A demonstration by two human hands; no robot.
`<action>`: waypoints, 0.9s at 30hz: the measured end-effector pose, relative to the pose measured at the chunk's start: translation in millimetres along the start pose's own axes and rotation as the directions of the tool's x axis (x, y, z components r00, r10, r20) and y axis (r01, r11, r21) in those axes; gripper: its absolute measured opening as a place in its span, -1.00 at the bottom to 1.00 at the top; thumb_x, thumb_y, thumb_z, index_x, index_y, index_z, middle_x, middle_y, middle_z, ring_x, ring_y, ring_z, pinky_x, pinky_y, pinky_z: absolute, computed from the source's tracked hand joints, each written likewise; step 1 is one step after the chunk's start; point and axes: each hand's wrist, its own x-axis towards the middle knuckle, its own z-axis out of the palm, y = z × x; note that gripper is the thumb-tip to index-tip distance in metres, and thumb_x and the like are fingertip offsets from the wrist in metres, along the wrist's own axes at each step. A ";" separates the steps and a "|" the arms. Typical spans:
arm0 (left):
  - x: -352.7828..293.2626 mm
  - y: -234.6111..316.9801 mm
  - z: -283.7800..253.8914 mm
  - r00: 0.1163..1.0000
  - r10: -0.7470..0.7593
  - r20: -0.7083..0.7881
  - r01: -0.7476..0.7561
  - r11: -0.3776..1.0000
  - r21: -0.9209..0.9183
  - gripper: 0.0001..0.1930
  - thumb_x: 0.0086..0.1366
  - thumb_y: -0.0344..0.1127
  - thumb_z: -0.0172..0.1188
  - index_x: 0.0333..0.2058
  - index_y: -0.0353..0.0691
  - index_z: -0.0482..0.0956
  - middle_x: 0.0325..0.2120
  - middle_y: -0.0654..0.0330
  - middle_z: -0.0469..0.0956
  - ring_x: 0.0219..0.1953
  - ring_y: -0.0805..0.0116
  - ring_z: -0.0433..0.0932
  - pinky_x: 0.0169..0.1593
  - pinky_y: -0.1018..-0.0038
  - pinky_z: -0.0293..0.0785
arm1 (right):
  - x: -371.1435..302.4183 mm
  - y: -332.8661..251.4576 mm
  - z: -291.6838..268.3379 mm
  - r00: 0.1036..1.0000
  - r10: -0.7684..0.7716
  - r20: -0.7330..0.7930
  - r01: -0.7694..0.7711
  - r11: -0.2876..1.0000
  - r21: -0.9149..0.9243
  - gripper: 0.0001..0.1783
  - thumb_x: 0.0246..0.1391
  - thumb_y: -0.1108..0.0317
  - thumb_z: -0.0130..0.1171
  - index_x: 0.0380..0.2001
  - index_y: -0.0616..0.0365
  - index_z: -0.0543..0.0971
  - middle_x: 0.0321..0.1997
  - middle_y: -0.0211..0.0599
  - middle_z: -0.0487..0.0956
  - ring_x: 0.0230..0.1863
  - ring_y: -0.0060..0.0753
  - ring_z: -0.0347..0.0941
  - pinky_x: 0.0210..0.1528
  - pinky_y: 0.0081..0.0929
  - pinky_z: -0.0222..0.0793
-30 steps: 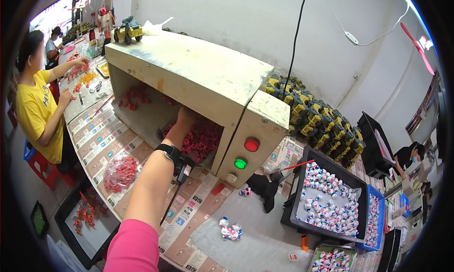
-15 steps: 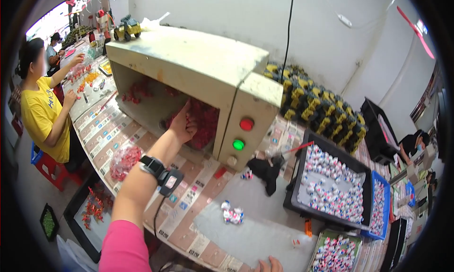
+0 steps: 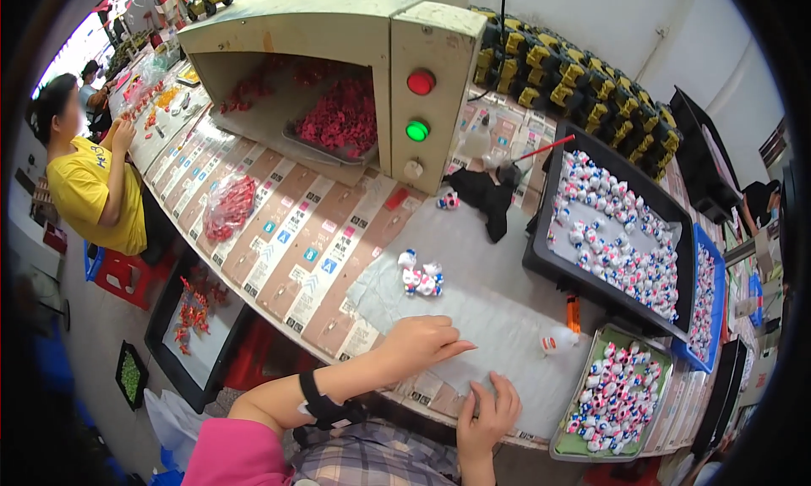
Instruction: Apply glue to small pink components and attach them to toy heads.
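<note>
My left hand (image 3: 425, 346) hovers over the near edge of the grey sheet (image 3: 473, 296), its fingers curled and thumb pointing right; the inside of the grip is hidden. Close to its right, my right hand (image 3: 490, 410) rests at the sheet's front edge, fingers loosely bent and apart, nothing visible in them. Beyond the left hand lies a small cluster of white, blue and pink toy pieces (image 3: 421, 276). One more such piece (image 3: 449, 200) sits by a black cloth (image 3: 483, 200). A small white bottle (image 3: 559, 341) lies to the right of both hands.
A cream box machine (image 3: 279, 34) holds a tray of red pieces (image 3: 338, 118). Right of me are a black tray (image 3: 541, 253), a blue tray (image 3: 714, 304) and a green-lined tray (image 3: 583, 450), all with toy pieces. A bag of red pieces (image 3: 228, 209) lies left. A person in yellow (image 3: 97, 182) sits beyond.
My left hand has come out of the box machine and back toward me, now near my right hand. More of my right hand shows. The view has tilted downward.
</note>
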 end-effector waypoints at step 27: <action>24.9 -75.4 -70.2 0.999 -0.030 -0.046 0.036 0.991 0.126 -0.75 -0.03 -0.51 0.09 -0.29 -0.22 0.50 -0.35 0.17 0.49 -0.22 0.16 0.40 -0.14 0.36 0.32 | 44.6 43.2 -33.7 0.872 0.387 -0.300 -0.250 0.879 0.407 -0.62 -0.10 0.53 0.06 -0.12 0.23 0.38 -0.12 -0.18 0.41 -0.06 -0.30 0.31 -0.08 -0.44 0.24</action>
